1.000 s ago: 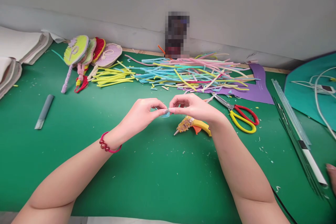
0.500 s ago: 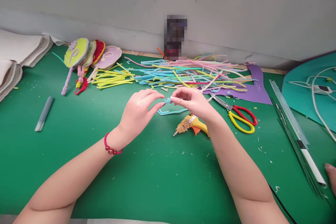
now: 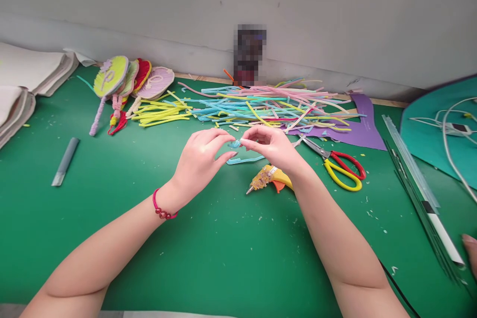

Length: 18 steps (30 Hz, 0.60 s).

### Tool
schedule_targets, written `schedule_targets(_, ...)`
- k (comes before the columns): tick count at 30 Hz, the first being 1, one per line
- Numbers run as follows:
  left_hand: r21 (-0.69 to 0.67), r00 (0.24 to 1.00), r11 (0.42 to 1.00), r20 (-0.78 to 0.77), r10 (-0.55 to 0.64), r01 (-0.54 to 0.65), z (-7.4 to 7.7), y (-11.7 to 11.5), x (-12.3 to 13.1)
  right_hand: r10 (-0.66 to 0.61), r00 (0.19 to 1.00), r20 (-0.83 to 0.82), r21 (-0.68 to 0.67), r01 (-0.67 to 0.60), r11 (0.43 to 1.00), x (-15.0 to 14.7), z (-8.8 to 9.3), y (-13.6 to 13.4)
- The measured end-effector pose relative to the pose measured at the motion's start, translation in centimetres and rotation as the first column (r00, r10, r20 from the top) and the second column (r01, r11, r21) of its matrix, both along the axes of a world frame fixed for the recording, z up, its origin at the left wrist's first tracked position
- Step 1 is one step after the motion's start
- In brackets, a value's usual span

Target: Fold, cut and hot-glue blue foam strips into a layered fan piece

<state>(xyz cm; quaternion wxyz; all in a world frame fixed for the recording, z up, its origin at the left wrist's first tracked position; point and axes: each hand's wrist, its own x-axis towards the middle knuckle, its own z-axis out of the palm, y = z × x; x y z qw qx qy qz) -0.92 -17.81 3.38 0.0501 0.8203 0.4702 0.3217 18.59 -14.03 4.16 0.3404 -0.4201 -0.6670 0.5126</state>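
Upper left of the frame, I see pale folded sheets stacked at the edge of the green table, and below them a grey strip lying alone. Next along, a cluster of round woven pieces with handles leans together, a bundle of yellow strips just beside it.

At centre, the left hand, with a red bead bracelet at the wrist, is loosely curled, its thumb above and forefinger below the coiled end of a blue strip. I cannot tell whether those fingers press the strip or only touch it. The right hand is closed in a fingertip pinch on that same coil. The strip's free tail trails down onto the table between the hands.

I judge the strip light, soft and springy. It bends easily, and a coil would likely loosen if let go, so the best hold is right at the coil, pinched flat between fingertips.

Under the right wrist lies a yellow glue gun, nozzle pointing lower left. Behind the hands is a wide heap of coloured strips. To the right, red-and-yellow scissors lie open near a purple sheet. Then come clear rods and a teal sheet with a white cable on it. At the lower right edge, another person's fingertip shows
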Motion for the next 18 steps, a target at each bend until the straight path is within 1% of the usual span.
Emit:
schedule_targets(3,0.056,0.998,0.998,-0.064,0.017,-0.014,-0.10,-0.07,0.05,0.009,1.000,0.005,-0.001,-0.009,1.000,-0.18,0.03,-0.09)
schedule_targets(7,0.076,0.996,0.997,-0.079,0.037,-0.031,-0.09,-0.06,0.04,0.012,1.000,0.012,-0.001,-0.012,1.000,-0.38,-0.02,-0.16)
schedule_targets(18,0.055,0.996,0.998,-0.077,0.039,-0.035,-0.10,-0.05,0.00,0.015,1.000,0.021,0.007,-0.015,1.000,-0.46,-0.28,-0.06)
